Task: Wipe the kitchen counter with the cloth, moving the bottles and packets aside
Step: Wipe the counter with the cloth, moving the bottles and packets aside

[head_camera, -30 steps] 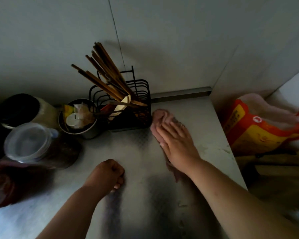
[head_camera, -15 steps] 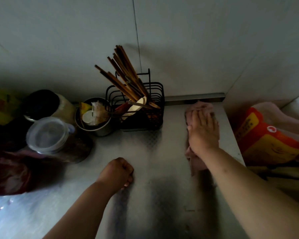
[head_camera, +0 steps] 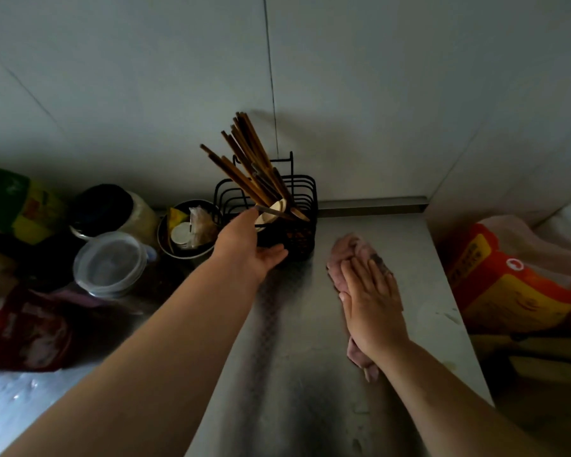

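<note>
My right hand (head_camera: pixel 371 298) lies flat, fingers straight, pressing a pink cloth (head_camera: pixel 350 249) onto the steel counter (head_camera: pixel 297 390) near its right edge. The cloth sticks out beyond my fingertips and under my wrist. My left hand (head_camera: pixel 244 249) reaches to a black wire holder (head_camera: pixel 302 232) full of wooden chopsticks (head_camera: pixel 244 159) at the back wall. Its thumb stretches along the holder's front and its fingers meet the holder's left side, where the hand hides them.
A metal cup (head_camera: pixel 185 232) of small packets stands left of the holder. Further left are a clear-lidded jar (head_camera: pixel 109 263), a dark-lidded jar (head_camera: pixel 103 206), a green-yellow packet (head_camera: pixel 10 199) and a red packet (head_camera: pixel 23 331). An orange sack (head_camera: pixel 508 285) sits past the counter's right edge.
My left hand has left the counter, where it rested as a fist, and reached forward to the chopstick holder. My right hand slid the cloth back from the far right corner.
</note>
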Tool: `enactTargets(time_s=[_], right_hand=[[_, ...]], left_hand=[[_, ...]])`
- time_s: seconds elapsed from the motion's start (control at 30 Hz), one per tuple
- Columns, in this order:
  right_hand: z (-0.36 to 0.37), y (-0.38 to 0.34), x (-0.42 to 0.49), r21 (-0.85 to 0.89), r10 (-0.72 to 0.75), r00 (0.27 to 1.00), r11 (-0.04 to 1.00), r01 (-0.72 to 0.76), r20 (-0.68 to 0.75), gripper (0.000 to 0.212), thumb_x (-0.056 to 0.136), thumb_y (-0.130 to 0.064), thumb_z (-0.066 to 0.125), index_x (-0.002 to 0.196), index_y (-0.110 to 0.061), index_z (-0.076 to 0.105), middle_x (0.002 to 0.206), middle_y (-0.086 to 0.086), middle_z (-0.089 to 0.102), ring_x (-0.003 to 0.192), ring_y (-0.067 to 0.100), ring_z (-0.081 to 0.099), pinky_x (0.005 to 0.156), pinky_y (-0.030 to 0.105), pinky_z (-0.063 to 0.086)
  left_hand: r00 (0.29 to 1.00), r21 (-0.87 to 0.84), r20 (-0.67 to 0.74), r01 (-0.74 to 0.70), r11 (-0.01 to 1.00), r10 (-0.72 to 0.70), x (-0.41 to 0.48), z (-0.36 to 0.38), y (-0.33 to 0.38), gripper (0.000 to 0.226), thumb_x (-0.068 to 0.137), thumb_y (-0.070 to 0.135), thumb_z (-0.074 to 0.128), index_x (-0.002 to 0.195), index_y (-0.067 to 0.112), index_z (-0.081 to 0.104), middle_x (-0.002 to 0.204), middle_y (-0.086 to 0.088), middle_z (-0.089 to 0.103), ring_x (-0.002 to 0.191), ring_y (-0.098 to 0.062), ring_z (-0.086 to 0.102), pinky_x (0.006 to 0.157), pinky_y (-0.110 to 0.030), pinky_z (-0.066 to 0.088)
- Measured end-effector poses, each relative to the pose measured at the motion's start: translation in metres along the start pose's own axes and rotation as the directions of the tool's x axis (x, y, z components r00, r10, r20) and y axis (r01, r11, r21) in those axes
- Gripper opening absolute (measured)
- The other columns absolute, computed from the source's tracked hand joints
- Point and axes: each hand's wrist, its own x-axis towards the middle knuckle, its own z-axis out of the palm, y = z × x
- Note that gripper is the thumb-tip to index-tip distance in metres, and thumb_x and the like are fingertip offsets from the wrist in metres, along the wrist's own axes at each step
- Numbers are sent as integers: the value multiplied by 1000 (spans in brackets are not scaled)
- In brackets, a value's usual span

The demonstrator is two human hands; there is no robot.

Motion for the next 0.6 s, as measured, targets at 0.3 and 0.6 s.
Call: enactTargets(time_s=[0.3, 0.6], right_hand=[[-2, 1, 0, 43, -16, 1000, 999, 17, -16, 55, 91, -38, 30, 141, -20, 43, 146, 6, 46, 138, 30, 38, 111, 50, 32], [3, 3, 0, 55, -14, 1000, 998, 13, 8, 59, 93, -44, 15, 149, -28, 24, 158, -3, 22, 148, 20, 9, 120, 42, 9]], left_hand=[[997, 46, -12, -79, 996, 80, -26, -8, -17, 29, 95, 5, 38, 115, 13, 57, 114, -12, 60, 99, -30, 62, 70, -41, 57], [992, 371, 94, -118, 921, 90, -75, -74, -21, 24, 93, 1, 41, 100, 0, 64, 76, -11, 73, 60, -18, 71, 57, -31, 56]])
